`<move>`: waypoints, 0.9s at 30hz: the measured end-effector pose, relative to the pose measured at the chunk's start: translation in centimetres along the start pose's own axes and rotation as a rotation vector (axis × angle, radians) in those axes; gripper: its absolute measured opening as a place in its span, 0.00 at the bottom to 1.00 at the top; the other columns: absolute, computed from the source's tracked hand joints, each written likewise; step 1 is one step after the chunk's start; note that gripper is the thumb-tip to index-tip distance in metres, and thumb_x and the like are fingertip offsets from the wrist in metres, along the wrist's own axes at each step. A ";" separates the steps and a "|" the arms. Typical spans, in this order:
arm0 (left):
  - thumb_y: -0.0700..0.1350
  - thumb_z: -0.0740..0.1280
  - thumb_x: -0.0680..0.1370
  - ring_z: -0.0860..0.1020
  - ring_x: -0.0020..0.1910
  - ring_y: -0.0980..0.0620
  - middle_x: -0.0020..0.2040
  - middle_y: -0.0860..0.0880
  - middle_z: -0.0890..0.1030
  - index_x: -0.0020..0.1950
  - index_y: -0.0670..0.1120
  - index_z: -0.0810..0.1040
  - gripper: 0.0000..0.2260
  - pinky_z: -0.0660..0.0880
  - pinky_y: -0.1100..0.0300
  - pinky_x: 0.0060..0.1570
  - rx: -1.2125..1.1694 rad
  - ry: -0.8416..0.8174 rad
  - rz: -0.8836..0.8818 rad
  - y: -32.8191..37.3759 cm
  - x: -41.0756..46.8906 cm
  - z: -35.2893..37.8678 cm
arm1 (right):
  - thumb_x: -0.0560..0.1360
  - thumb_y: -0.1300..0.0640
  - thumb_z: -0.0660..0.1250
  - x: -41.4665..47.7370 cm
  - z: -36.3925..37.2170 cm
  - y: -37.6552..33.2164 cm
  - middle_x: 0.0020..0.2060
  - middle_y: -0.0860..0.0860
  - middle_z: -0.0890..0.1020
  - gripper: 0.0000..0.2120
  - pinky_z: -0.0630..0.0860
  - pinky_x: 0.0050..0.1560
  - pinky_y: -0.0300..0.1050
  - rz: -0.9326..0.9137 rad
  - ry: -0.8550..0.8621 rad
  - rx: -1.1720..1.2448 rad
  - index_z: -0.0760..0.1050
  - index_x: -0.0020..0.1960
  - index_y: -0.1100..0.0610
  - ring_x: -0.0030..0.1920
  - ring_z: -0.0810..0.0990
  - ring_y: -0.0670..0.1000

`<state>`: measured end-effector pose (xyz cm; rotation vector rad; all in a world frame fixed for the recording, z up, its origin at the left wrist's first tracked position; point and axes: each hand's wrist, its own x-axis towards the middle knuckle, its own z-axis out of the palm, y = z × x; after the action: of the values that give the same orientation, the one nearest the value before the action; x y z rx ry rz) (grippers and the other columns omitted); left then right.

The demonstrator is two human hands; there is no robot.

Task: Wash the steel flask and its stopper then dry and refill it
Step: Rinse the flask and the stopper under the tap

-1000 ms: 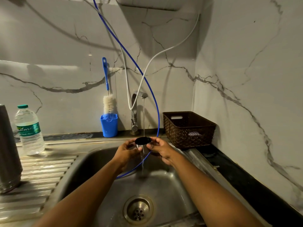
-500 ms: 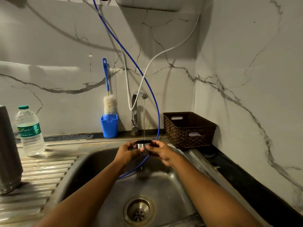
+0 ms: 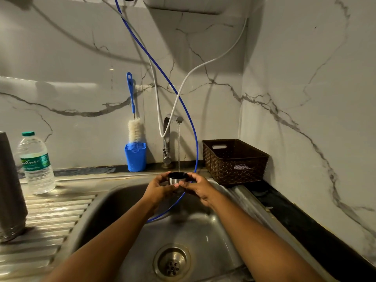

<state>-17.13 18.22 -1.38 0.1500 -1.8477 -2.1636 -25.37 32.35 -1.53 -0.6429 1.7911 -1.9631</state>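
The left hand and right hand meet over the sink, each pinching the stopper by its steel side, with its dark top upward. The thin stream from the tap lands on it just above the 2 hands. To rinse it well, I'd turn it slowly between the fingertips so water reaches rim and underside, with a light but sure grip, since wet steel slips. The steel flask stands well out beyond the left hand, on the table.

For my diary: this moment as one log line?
rinse stopper | left hand, right hand: hold it | tap: running | flask: on drainboard
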 end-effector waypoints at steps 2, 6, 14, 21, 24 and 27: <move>0.33 0.64 0.76 0.80 0.53 0.46 0.60 0.43 0.77 0.63 0.46 0.73 0.17 0.80 0.58 0.41 -0.065 -0.015 -0.029 0.3 0.1 -0.2 | 0.72 0.65 0.70 -0.2 -0.2 -0.2 0.58 0.56 0.77 0.21 0.76 0.58 0.43 -0.021 0.018 0.030 0.71 0.64 0.60 0.58 0.76 0.54; 0.34 0.59 0.79 0.80 0.53 0.43 0.60 0.42 0.76 0.61 0.47 0.73 0.13 0.80 0.54 0.40 -0.187 -0.021 -0.070 0.7 0.3 -0.7 | 0.74 0.68 0.65 -0.6 -0.4 -0.4 0.54 0.56 0.77 0.16 0.76 0.49 0.40 -0.012 0.009 0.075 0.69 0.59 0.58 0.52 0.77 0.51; 0.30 0.65 0.75 0.78 0.55 0.44 0.60 0.44 0.75 0.64 0.48 0.71 0.22 0.80 0.58 0.38 -0.092 -0.041 -0.039 0.6 0.0 -0.4 | 0.72 0.67 0.68 -0.3 0.3 -0.2 0.63 0.56 0.73 0.26 0.75 0.59 0.44 -0.003 -0.009 0.014 0.68 0.68 0.56 0.63 0.73 0.55; 0.32 0.70 0.72 0.77 0.57 0.51 0.62 0.50 0.75 0.69 0.51 0.70 0.28 0.79 0.60 0.47 0.249 -0.088 0.026 0.1 -0.2 -1.3 | 0.76 0.66 0.64 -1.1 -0.2 -0.6 0.57 0.57 0.77 0.18 0.78 0.48 0.38 0.069 0.020 0.122 0.69 0.65 0.64 0.51 0.78 0.50; 0.40 0.74 0.70 0.78 0.55 0.52 0.57 0.51 0.79 0.63 0.51 0.74 0.23 0.78 0.62 0.45 0.379 -0.049 0.043 0.1 -0.6 -1.3 | 0.77 0.57 0.65 -1.7 -0.3 -1.1 0.48 0.58 0.81 0.12 0.81 0.40 0.41 0.192 -0.003 0.160 0.74 0.56 0.63 0.45 0.81 0.52; 0.50 0.74 0.70 0.80 0.47 0.53 0.47 0.50 0.82 0.53 0.48 0.79 0.14 0.78 0.61 0.43 0.521 0.049 0.049 0.3 -1.0 -1.0 | 0.76 0.47 0.65 -1.8 -0.2 -1.3 0.44 0.58 0.82 0.20 0.81 0.37 0.41 0.299 0.051 0.054 0.74 0.58 0.62 0.37 0.83 0.52</move>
<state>-15.89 17.57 -1.39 0.2581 -2.3154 -1.5860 -24.04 33.68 -0.32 -0.2891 1.7421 -1.8312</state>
